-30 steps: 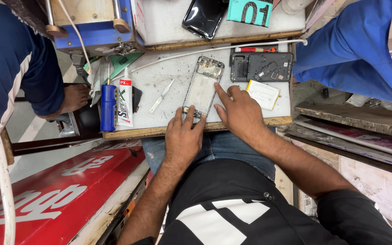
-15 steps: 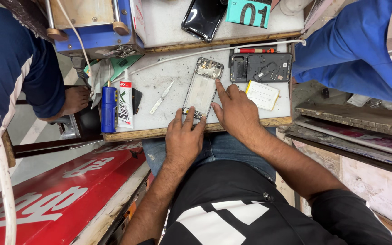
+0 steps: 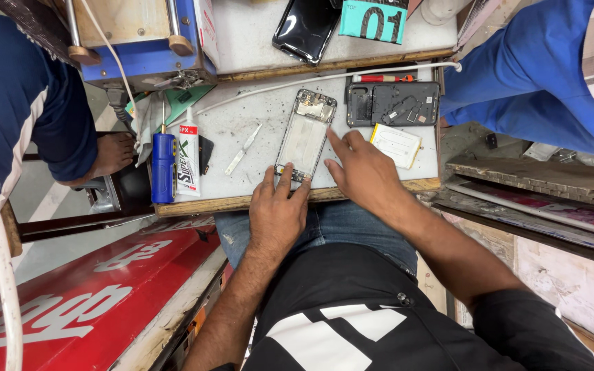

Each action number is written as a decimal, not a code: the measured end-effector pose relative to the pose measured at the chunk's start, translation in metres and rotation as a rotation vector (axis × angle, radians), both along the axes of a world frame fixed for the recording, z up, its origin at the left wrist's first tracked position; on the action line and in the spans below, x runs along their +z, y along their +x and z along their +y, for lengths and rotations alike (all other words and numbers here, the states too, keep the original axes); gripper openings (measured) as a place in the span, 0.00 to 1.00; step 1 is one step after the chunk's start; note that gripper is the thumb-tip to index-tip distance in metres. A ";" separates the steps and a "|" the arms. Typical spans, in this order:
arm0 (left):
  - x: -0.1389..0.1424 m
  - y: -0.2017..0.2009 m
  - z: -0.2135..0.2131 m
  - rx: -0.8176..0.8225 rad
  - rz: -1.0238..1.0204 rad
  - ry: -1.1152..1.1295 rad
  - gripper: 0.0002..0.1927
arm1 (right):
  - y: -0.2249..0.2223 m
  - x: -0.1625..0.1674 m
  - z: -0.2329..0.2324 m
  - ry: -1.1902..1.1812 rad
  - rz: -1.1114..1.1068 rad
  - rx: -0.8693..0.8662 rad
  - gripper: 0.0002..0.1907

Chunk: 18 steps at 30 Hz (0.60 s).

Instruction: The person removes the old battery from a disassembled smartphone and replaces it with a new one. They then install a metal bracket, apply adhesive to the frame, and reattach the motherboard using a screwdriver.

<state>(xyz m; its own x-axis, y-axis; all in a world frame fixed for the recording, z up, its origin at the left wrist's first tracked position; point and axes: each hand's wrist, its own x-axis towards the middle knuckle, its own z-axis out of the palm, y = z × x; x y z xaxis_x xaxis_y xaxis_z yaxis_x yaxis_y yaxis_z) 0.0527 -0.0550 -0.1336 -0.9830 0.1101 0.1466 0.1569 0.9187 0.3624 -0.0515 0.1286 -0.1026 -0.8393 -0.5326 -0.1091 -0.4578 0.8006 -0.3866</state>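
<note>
White work board [image 3: 242, 141] (wood-edged): phone frame [image 3: 304, 134], back cover [image 3: 393, 104], battery [image 3: 397, 145], tweezers [image 3: 243, 149], glue tube [image 3: 188, 161].

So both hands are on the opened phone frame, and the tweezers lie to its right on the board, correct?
Not quite. In the head view both hands, left and right, touch the phone frame, but the tweezers lie to its left on the board.

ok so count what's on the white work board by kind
phone frames or shells: 2, the opened phone frame under the left hand and right hand, and the dark back shell
batteries: 1, the white battery
tweezers: 1, the metal tweezers
glue tubes: 1, the white glue tube
blue cylinder tools: 1, the blue tool
red-handled tools: 1, the screwdriver
total: 7
</note>
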 end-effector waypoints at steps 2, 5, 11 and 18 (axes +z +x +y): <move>0.000 0.000 -0.001 0.000 0.006 0.013 0.17 | 0.007 0.001 0.014 -0.110 0.062 -0.042 0.23; 0.000 0.001 -0.002 0.004 0.017 0.029 0.17 | 0.006 0.006 0.045 -0.114 0.192 -0.160 0.20; 0.001 -0.002 -0.005 0.001 -0.037 0.056 0.18 | 0.001 0.010 0.086 0.025 0.172 -0.354 0.36; 0.015 0.002 0.001 0.106 0.065 0.314 0.14 | 0.001 0.003 0.104 -0.082 0.241 -0.295 0.28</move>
<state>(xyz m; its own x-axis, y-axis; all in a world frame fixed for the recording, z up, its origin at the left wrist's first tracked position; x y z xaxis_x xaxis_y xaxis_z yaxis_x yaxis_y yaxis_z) 0.0549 -0.0543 -0.1181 -0.9740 -0.0528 0.2202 0.0986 0.7763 0.6226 -0.0504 0.2330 -0.0995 -0.9539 -0.2636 0.1433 -0.2985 0.8822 -0.3642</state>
